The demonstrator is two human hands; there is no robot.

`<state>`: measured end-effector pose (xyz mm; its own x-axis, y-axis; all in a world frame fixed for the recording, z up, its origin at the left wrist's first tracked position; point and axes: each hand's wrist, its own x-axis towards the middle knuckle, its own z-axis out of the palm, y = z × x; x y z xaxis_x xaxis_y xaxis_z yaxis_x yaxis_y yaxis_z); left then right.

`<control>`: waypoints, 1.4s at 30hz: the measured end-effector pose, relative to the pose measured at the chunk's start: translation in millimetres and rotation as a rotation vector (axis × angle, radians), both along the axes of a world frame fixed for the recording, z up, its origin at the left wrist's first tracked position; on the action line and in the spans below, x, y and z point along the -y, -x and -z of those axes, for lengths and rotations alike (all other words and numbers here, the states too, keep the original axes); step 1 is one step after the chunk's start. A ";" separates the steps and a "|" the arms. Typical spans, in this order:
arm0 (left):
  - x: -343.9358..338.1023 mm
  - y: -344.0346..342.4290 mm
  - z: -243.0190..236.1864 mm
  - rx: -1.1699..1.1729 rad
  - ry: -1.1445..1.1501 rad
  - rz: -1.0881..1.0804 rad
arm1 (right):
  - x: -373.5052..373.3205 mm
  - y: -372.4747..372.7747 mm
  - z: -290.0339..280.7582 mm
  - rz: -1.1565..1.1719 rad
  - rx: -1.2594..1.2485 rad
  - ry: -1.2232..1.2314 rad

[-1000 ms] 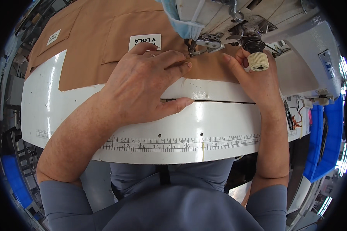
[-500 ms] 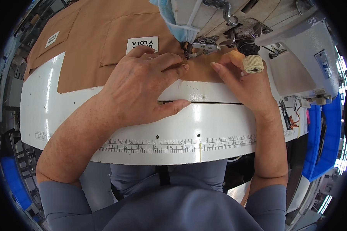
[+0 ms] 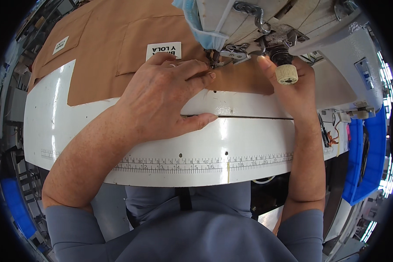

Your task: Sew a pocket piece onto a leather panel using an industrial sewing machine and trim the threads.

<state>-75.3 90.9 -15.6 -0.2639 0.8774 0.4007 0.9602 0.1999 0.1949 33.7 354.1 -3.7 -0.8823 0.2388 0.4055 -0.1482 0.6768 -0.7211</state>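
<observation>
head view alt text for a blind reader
A person's left hand spreads over brown fabric beside the presser foot of a sewing machine. The right hand is partly hidden behind a cream knob; a ruler scale marks the white table.

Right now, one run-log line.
left hand: on brown fabric | right hand: partly hidden behind cream knob, grip unclear | sewing machine: over fabric

Half a second earlier, my right hand (image 3: 298, 89) had crept left over the brown cloth (image 3: 244, 80); then I drew it back right, lifting my thumb (image 3: 268, 70) higher. The fingertips showing left of the cream knob (image 3: 287, 74) slipped from sight, and more cloth lay uncovered.
</observation>
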 end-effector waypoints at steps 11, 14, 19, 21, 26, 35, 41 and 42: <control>-0.1 0.2 -0.5 -0.023 -0.006 0.017 | -13.8 7.3 8.5 -0.089 -0.028 0.260; 0.0 0.1 -0.9 -0.015 0.002 0.018 | -8.8 9.0 9.2 -0.129 -0.032 0.266; 0.0 -0.3 -1.9 -0.010 0.012 0.021 | 1.4 11.4 10.1 -0.081 -0.130 0.315; -0.4 -0.6 -2.1 -0.001 0.011 0.015 | 2.3 11.4 8.6 -0.063 -0.105 0.329; 1.7 -1.7 -3.1 0.003 0.038 0.013 | 3.0 10.9 6.9 -0.067 -0.101 0.327; 1.0 -2.8 -5.3 0.002 0.057 0.004 | -5.4 8.8 4.2 -0.090 -0.083 0.304; 0.4 -1.7 -5.8 0.016 0.061 -0.005 | -7.7 10.5 13.0 -0.129 -0.141 0.329; 0.3 -1.3 -5.8 0.013 0.054 -0.011 | -8.3 11.2 13.7 -0.126 -0.140 0.309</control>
<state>-74.0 90.6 -9.8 -0.2780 0.8948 0.3494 0.9556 0.2205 0.1957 22.4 362.4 -17.4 -0.8537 0.2617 0.4503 -0.3287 0.3998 -0.8556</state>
